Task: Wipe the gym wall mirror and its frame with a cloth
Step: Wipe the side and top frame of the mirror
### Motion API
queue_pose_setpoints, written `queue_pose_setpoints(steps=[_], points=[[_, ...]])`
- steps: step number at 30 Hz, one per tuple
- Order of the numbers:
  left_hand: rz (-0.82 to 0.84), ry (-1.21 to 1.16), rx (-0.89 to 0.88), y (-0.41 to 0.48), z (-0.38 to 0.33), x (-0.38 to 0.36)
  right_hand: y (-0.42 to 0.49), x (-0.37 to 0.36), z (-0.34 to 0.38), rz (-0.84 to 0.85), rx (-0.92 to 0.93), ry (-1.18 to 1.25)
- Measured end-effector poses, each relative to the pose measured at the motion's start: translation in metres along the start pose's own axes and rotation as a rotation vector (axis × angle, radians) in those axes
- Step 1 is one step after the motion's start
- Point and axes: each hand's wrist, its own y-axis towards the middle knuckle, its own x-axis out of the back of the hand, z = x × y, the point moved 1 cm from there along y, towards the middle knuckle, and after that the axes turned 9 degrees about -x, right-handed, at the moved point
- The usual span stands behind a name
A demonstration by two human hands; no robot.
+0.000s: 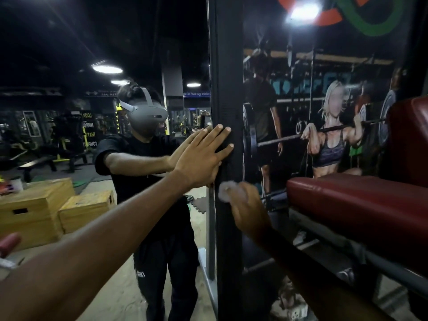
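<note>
The wall mirror (pixel 92 112) fills the left half of the view and reflects me and the gym. Its black frame (pixel 228 89) runs vertically down the middle. My left hand (pixel 203 156) lies flat with straight fingers across the mirror's right edge and the frame. Just below it, my right hand (pixel 247 209) grips a small pale cloth (pixel 228 192), blurred, against the frame.
A red padded bench (pixel 356 205) on a metal stand juts in close at the right, beside my right arm. Behind it a wall poster (pixel 324 126) shows people lifting barbells. Wooden boxes (pixel 46 205) appear in the mirror's reflection.
</note>
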Motion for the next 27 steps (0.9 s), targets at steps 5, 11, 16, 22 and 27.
queue_pose_setpoints(steps=[5, 11, 16, 22, 27], points=[[-0.001, -0.029, -0.019, -0.003, -0.016, -0.012, -0.023, -0.01, -0.009, -0.058, -0.39, 0.135], [-0.04, -0.027, -0.034, -0.017, -0.031, -0.029, -0.036, -0.004, 0.0, -0.066, -0.349, 0.1], [-0.051, -0.009, -0.034, -0.016, -0.031, -0.03, -0.029, -0.032, 0.005, 0.091, -0.021, -0.211], [-0.002, -0.03, -0.057, -0.037, -0.048, -0.044, -0.083, -0.023, -0.008, 0.25, 0.332, -0.246], [0.014, -0.083, -0.04, -0.051, -0.062, -0.05, -0.078, -0.013, -0.019, 0.148, -0.179, -0.151]])
